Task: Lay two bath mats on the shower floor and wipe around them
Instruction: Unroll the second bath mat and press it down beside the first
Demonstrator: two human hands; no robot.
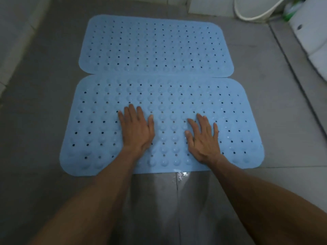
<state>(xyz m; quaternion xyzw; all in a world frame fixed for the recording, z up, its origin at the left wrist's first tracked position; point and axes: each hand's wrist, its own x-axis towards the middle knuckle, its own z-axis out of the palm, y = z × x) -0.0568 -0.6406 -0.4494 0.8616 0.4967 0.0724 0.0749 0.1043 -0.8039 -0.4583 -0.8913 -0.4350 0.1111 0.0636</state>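
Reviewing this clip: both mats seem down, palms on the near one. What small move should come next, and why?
Probably slide both flat hands outward to press the near mat down toward its ends: the left hand and right hand cover only its middle. The far mat already lies flat, edges meeting.

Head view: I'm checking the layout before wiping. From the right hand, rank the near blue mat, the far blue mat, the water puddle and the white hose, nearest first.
1. Near blue mat: the right hand lies flat on it.
2. Water puddle: on the floor just off the mat's near edge.
3. Far blue mat: beyond the near mat.
4. White hose: far right corner.
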